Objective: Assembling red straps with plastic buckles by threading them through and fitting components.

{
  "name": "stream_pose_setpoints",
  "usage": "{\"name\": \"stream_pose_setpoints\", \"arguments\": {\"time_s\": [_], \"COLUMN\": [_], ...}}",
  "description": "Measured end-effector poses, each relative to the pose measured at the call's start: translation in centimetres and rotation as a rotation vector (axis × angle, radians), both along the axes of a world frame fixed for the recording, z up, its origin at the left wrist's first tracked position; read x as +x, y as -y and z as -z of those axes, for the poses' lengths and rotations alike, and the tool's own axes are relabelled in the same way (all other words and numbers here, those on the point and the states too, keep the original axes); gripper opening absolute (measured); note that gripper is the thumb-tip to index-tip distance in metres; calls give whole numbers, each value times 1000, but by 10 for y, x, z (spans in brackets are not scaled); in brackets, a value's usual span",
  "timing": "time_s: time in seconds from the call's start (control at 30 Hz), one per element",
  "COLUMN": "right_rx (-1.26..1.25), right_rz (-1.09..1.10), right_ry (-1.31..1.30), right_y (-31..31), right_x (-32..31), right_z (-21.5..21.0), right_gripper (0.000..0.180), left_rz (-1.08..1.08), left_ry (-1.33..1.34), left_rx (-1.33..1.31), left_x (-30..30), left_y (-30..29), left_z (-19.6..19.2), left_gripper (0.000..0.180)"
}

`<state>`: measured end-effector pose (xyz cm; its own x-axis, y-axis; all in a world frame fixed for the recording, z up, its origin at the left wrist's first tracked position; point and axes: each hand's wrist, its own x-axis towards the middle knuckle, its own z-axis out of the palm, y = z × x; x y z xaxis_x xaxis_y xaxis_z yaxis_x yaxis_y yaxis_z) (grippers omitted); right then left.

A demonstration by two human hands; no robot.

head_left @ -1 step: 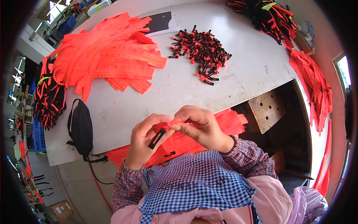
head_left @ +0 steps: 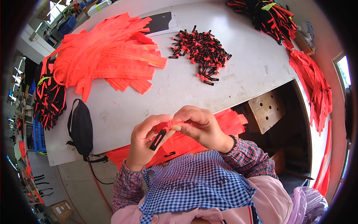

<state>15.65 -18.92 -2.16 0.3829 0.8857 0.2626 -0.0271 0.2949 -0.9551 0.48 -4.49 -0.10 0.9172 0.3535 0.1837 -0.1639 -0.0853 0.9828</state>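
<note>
Over the apron, my left hand and my right hand meet, thumbs and forefingers pinched together. A black zipper pull with an orange slider end hangs at the fingers of my left hand. My right hand grips the end of a bright orange zipper tape at that slider. The fingertips partly cover where tape and slider meet. Beneath both hands, more orange zipper tapes lie across my lap, and a small black pull rests on them.
A big heap of orange zipper tapes covers the white table's far left. Loose black-and-orange zipper pulls are piled at far middle. A black pouch lies at the left edge. Bundled tapes hang at right, beside an open compartment.
The black zipper pull has swung slightly, hanging a little lower and to the right. Both hands keep nearly the same place and grip.
</note>
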Motion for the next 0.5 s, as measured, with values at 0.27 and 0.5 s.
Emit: {"name": "stream_pose_setpoints", "arguments": {"time_s": [0.27,0.5], "right_rx": [180,262], "right_rz": [50,171], "right_ry": [405,749], "right_y": [0,2], "right_x": [6,6], "right_z": [-3,-5], "right_gripper": [26,31], "left_rz": [-123,-103], "left_ry": [-19,-57], "left_rx": [289,285], "left_x": [0,-5], "left_y": [11,11], "left_z": [-7,-8], "left_gripper": [21,17]}}
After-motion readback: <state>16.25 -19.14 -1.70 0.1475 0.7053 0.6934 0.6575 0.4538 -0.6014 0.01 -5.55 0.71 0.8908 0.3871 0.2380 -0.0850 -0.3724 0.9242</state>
